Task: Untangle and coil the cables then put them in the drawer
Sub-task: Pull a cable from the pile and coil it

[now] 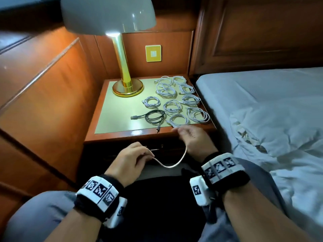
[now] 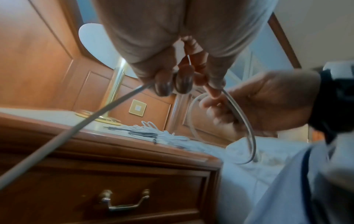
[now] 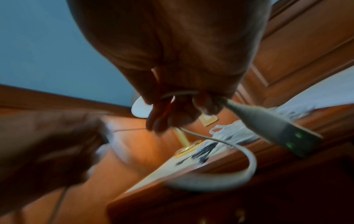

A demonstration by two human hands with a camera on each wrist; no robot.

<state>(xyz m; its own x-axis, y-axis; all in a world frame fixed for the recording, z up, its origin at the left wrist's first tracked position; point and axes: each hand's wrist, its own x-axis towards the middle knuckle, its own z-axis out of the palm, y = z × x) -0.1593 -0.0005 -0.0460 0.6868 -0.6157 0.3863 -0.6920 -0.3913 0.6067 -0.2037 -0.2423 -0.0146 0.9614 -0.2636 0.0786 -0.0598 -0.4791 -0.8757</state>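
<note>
White thin charging cable (image 1: 172, 165) sags between both hands, below the wooden nightstand (image 1: 111, 137) front edge. Left hand (image 1: 128, 162) fingers pinch it; right hand (image 1: 193, 139) fingers curl round its plug end. Coiled white cables (image 1: 176, 100) lie on the nightstand top.

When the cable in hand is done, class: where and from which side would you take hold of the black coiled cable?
Probably grip the black coiled cable across its round loops, coming from above: it lies flat on the nightstand, so its straight plug end would trail.
</note>
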